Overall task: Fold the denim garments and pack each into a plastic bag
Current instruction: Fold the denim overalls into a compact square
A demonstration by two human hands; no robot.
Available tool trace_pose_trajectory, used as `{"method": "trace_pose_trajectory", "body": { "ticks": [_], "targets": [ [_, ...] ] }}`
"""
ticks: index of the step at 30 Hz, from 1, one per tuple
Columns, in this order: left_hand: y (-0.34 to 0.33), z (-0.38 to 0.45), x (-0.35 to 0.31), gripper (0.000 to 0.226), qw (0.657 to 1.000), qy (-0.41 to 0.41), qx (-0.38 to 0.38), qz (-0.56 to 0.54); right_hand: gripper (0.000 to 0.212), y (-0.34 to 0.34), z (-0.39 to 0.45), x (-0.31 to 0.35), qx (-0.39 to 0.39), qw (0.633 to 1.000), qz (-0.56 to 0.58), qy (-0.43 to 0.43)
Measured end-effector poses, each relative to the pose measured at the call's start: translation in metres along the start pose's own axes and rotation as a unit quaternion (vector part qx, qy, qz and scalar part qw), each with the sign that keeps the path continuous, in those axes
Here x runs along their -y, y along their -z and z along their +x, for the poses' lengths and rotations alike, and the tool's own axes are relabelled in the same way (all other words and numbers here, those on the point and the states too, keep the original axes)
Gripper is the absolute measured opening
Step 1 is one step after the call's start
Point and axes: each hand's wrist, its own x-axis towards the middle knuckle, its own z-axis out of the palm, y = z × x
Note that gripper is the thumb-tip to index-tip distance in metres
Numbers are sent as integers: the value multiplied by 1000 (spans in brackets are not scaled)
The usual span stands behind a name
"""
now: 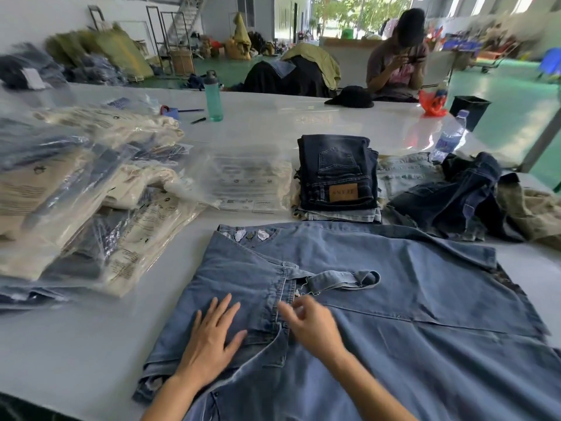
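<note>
Flat under the left hand (212,338), whose straight fingers press it, lies the denim garment (394,299); just right, the right hand (312,325) hovers blurred over its seam, fingers loosely curled, grasping nothing visible.

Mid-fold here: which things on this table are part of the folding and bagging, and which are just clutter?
Job: denim garment under both hands; folded jeans stack; empty plastic bags; packed bags; unfolded denim heap.

Clutter: teal bottle; water bottle; pen; black cap; black bin.

Mid-blue denim garment (379,299) — dark navy folded jeans (338,171), teal bottle (213,97).
</note>
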Motion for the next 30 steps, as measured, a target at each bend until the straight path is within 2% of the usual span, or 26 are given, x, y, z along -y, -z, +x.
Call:
{"method": "trace_pose_trajectory", "body": {
  "ticks": [2,5,6,7,8,9,10,11,13,16,18,20,21,22,23,24,25,26,28,30],
  "targets": [
    [6,-10,4,101,999,-36,-5,15,42,-20,-4,11,76,991,-108,6],
    [15,-22,15,82,996,-12,6,86,28,-15,0,19,156,973,-165,35],
    [16,-25,19,82,995,-6,4,99,27,-6,6,16,181,973,-140,32],
    [15,-25,21,86,994,-5,4,111,27,5,12,12,215,975,-61,7],
    [12,-24,25,92,993,-8,3,116,28,15,16,7,256,964,57,-33],
    [7,-22,29,94,993,-11,7,116,30,23,18,1,289,940,165,-80],
    [3,-22,32,94,993,-8,12,118,32,29,18,-3,303,923,209,-110],
    [-1,-22,35,92,992,-8,7,126,31,32,17,-7,307,929,175,-113],
    [-4,-20,37,91,990,-2,16,143,27,32,14,-12,311,947,20,-78],
    [-2,-22,38,92,989,6,24,143,24,28,7,-9,353,930,-91,-53],
    [-1,-24,38,93,990,10,26,137,24,28,1,-11,358,927,-81,-81],
    [0,-29,38,93,991,13,27,127,26,29,-4,-18,351,927,50,-122],
    [0,-33,39,92,991,15,30,126,29,30,-6,-23,356,906,179,-142],
    [0,-38,41,91,991,17,30,128,30,33,-8,-25,366,853,334,-163],
    [-1,-42,43,90,991,19,29,133,30,35,-9,-25,365,779,478,-179],
    [-1,-46,44,89,990,22,27,137,31,35,-10,-25,350,713,575,-196],
    [-1,-49,46,89,989,26,28,140,33,32,-9,-25,318,682,621,-217],
    [-1,-51,46,89,989,28,30,144,32,28,-9,-26,278,692,622,-239],
    [0,-52,45,89,988,32,38,147,20,21,-12,-32,208,796,516,-239],
    [1,-51,44,91,987,37,44,149,11,24,-17,-41,214,885,366,-192]
  ]
}}
